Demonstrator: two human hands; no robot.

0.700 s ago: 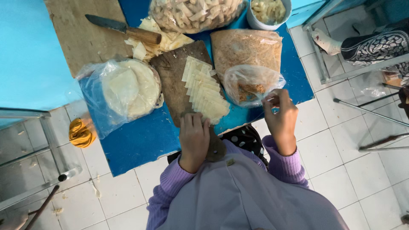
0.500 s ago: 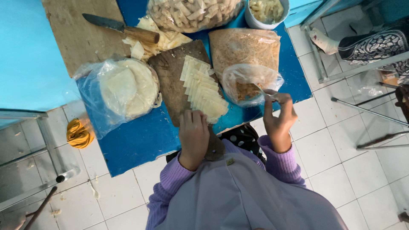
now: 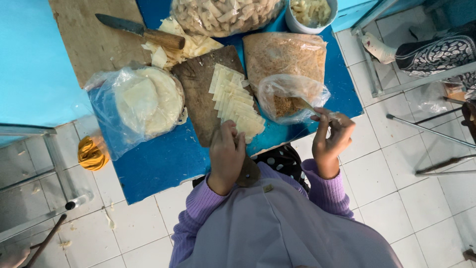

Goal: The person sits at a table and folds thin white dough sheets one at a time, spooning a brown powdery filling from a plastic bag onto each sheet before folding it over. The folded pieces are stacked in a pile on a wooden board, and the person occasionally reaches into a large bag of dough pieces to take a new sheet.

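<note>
Just above left hand (image 3: pixel 227 156), pressed flat on board (image 3: pixel 198 94): pastry strips (image 3: pixel 235 101); right hand (image 3: pixel 333 141) pinching spoon (image 3: pixel 305 104) in bag (image 3: pixel 292 97).

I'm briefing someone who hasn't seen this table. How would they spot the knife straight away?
Start at the blue table and go to the pale wooden board at its far left corner. The knife lies across that board beside a heap of pale dough scraps. It is the only metal blade, with a brown wooden handle.

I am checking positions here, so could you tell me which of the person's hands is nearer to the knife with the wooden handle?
The left hand. It rests on the dark cutting board, below the knife; the right hand is farther off, beside the clear bag.
</note>
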